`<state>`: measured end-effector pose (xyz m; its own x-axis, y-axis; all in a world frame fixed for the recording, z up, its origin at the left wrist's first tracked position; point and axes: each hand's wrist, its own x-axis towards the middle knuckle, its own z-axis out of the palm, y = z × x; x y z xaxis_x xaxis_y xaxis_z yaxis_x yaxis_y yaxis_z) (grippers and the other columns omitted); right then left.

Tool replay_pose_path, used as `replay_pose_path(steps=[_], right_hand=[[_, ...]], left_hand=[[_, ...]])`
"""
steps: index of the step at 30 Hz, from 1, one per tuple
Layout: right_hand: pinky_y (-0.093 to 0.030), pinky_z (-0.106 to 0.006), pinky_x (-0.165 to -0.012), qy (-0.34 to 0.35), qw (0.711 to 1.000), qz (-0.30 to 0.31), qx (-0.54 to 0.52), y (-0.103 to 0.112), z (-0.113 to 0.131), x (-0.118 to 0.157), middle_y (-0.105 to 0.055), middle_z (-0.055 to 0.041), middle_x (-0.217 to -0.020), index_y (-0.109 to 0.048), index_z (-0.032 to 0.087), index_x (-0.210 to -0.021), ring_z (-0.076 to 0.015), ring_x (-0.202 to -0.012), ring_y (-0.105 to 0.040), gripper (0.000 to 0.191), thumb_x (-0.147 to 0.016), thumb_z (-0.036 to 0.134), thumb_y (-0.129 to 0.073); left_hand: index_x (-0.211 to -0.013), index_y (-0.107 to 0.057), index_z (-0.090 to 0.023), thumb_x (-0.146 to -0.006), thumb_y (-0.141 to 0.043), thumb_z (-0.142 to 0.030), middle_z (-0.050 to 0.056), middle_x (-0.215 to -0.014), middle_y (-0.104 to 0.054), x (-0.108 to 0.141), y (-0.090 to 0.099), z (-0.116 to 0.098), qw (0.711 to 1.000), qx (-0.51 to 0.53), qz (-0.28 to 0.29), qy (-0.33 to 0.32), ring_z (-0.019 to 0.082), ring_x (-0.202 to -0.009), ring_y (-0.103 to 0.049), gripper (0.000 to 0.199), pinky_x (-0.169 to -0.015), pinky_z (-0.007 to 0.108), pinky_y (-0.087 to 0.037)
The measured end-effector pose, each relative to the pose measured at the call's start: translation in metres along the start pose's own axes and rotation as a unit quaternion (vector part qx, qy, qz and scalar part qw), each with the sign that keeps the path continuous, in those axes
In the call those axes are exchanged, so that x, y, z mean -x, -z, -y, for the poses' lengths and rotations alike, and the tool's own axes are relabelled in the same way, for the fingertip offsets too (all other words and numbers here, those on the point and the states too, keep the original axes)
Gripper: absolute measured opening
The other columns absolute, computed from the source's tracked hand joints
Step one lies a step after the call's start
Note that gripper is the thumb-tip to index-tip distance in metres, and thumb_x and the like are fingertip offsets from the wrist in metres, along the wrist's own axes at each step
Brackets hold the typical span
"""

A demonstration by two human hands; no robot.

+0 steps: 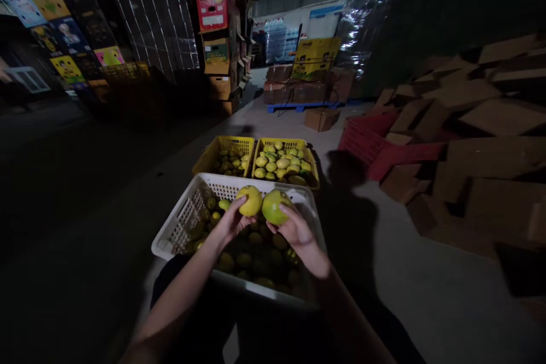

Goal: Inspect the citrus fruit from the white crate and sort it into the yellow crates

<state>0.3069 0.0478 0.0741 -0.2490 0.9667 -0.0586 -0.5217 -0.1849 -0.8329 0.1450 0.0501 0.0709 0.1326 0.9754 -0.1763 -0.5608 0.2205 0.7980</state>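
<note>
My left hand (232, 220) is wrapped round a yellow fruit (251, 200), and my right hand (296, 230) grips a greener fruit (273, 208) close beside it. Both fruits are held up over a white perforated crate (183, 222), which holds several green and yellow fruits in shadow. Just beyond its far rim stand two yellow crates. The left yellow crate (207, 154) has fruit in its shaded inside; the right yellow crate (314, 173) is filled with brighter yellow-green fruit.
Flattened cardboard boxes (490, 170) are heaped at the right around a red crate (367, 136). Stacked cartons (215, 51) rise behind the crates. A blue pallet (298, 107) bearing boxes stands farther back, with a small carton (321, 119) before it.
</note>
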Motion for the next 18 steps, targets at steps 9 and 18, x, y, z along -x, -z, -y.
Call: replay_pose_path(steps=[9,18], right_hand=[[-0.052,-0.046,-0.089,0.295,0.884,-0.116,0.345,0.001,0.004,-0.001,-0.062,-0.0103,-0.116,-0.048,0.023,-0.120,-0.0284,-0.103,-0.062,0.066,-0.063,0.037,-0.079],[-0.051,-0.046,-0.095,0.394,0.758,-0.139,0.501,0.009,0.004,0.008,-0.058,-0.0094,-0.122,-0.043,0.026,-0.128,-0.0274,-0.110,-0.059,0.064,-0.072,0.032,-0.074]], left_hand=[[-0.116,-0.052,-0.027,-0.055,-0.089,-0.032,0.005,-0.113,-0.060,0.005,-0.003,-0.006,0.956,-0.200,0.055,-0.206,0.024,-0.101,-0.059,0.071,-0.093,0.035,-0.049],[-0.122,-0.048,-0.024,-0.058,-0.088,-0.032,0.008,-0.125,-0.054,-0.002,0.000,0.000,0.941,-0.236,0.079,-0.231,0.025,-0.113,-0.055,0.076,-0.101,0.036,-0.045]])
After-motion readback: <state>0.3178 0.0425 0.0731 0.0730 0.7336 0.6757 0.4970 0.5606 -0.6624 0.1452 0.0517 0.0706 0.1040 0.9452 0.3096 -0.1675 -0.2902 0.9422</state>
